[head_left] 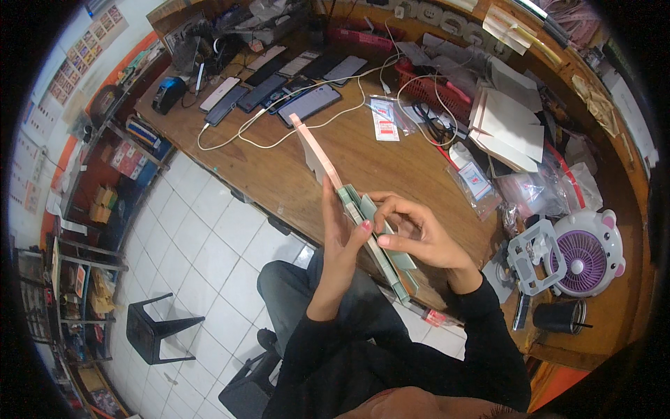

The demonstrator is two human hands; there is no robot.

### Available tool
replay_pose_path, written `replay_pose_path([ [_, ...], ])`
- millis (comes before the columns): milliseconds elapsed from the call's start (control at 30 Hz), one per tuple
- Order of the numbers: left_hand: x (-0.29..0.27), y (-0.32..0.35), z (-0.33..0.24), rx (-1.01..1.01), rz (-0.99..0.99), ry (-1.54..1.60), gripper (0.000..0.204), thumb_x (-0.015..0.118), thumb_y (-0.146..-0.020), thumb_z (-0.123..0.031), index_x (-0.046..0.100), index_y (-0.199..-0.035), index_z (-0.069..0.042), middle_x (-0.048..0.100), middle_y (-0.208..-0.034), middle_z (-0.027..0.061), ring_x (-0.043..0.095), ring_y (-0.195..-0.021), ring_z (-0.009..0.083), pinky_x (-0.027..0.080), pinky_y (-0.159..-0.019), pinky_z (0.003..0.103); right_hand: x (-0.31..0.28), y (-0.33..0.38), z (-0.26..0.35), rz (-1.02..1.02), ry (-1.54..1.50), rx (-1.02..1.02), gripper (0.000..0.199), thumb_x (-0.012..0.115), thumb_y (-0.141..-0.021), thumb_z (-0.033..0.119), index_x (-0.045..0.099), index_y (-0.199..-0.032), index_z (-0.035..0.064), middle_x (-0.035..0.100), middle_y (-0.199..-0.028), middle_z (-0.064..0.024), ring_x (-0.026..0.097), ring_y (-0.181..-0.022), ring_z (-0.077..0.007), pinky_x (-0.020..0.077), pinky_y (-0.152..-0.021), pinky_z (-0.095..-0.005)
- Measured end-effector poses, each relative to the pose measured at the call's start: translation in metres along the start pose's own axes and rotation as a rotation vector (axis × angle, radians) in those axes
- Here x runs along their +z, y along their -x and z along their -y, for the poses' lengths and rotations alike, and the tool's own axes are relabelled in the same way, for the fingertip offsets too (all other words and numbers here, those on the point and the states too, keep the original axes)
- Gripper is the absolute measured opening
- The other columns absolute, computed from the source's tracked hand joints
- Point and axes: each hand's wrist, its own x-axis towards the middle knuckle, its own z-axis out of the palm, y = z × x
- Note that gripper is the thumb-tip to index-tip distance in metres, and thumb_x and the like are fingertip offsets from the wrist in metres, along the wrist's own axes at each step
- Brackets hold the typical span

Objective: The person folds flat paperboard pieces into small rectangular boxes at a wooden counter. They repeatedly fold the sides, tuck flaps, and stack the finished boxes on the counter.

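Note:
Above my lap, at the table's near edge, I hold a thin book-like thing (370, 237) seen edge-on, with pale green layers. A pink flap or panel (317, 155) sticks up from its far end. My left hand (340, 244) is closed around its left side, with the thumb pressed on the edge. My right hand (421, 237) is closed on its right side, fingers bent over a pale green flap (403, 261). I cannot tell exactly what kind of thing it is.
Several phones (307, 105) lie in rows on the wooden table (279, 171) with white cables across them. At right are white cardboard pieces (509, 133), a red basket (436, 92), a purple-white fan (583, 255), a grey stand (534, 255) and a dark cup (556, 316). A black stool (159, 328) stands on the floor.

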Motion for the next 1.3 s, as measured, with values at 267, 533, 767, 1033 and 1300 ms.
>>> replay_pose_path([
  [267, 0.002, -0.002, 0.002, 0.039, -0.023, -0.015, 0.093, 0.062, -0.088, -0.026, 0.001, -0.156, -0.009, 0.03, -0.144, 0.0146, 0.034, -0.133, 0.0263, 0.028, -0.111, 0.04, -0.008, -0.002, 0.008, 0.039, 0.175, -0.058, 0.016, 0.064, -0.086, 0.005, 0.06, -0.102, 0.003, 0.041, -0.144, -0.0175, 0.036, -0.137, -0.0277, 0.0297, -0.112, -0.0433],
  [533, 0.005, -0.002, -0.003, -0.002, -0.015, -0.008, 0.093, 0.062, -0.087, -0.027, 0.002, -0.156, -0.009, 0.031, -0.142, 0.0155, 0.034, -0.133, 0.027, 0.028, -0.111, 0.041, 0.0, -0.001, 0.008, 0.023, 0.254, -0.028, 0.017, 0.066, -0.089, 0.01, 0.058, -0.102, 0.0015, 0.037, -0.144, -0.0156, 0.037, -0.136, -0.0296, 0.0457, -0.105, -0.0445],
  [767, 0.0, -0.002, 0.004, 0.002, -0.011, -0.037, 0.093, 0.061, -0.087, -0.028, 0.001, -0.156, -0.008, 0.023, -0.151, 0.0186, 0.025, -0.141, 0.0293, 0.023, -0.114, 0.042, -0.002, -0.001, 0.006, 0.044, 0.165, -0.004, 0.017, 0.066, -0.088, 0.009, 0.059, -0.102, 0.0025, 0.038, -0.143, -0.0165, 0.035, -0.137, -0.029, 0.0436, -0.107, -0.044],
  [1033, 0.001, -0.001, 0.002, 0.002, -0.01, -0.033, 0.094, 0.061, -0.086, -0.029, 0.0, -0.156, -0.009, 0.016, -0.156, 0.0196, 0.018, -0.145, 0.0308, 0.019, -0.116, 0.043, -0.01, -0.002, 0.0, 0.014, 0.303, -0.117, 0.02, 0.066, -0.086, 0.019, 0.062, -0.098, 0.004, 0.041, -0.143, -0.0185, 0.044, -0.127, -0.0251, 0.0362, -0.105, -0.0403],
  [1300, 0.003, -0.001, -0.002, -0.033, -0.007, 0.0, 0.095, 0.062, -0.086, -0.03, 0.001, -0.156, -0.01, 0.021, -0.152, 0.0188, 0.025, -0.141, 0.0308, 0.024, -0.114, 0.043, 0.003, 0.001, 0.014, 0.022, 0.228, 0.017, 0.016, 0.065, -0.09, 0.011, 0.057, -0.1, 0.0012, 0.037, -0.142, -0.0164, 0.041, -0.132, -0.029, 0.0465, -0.106, -0.0431],
])
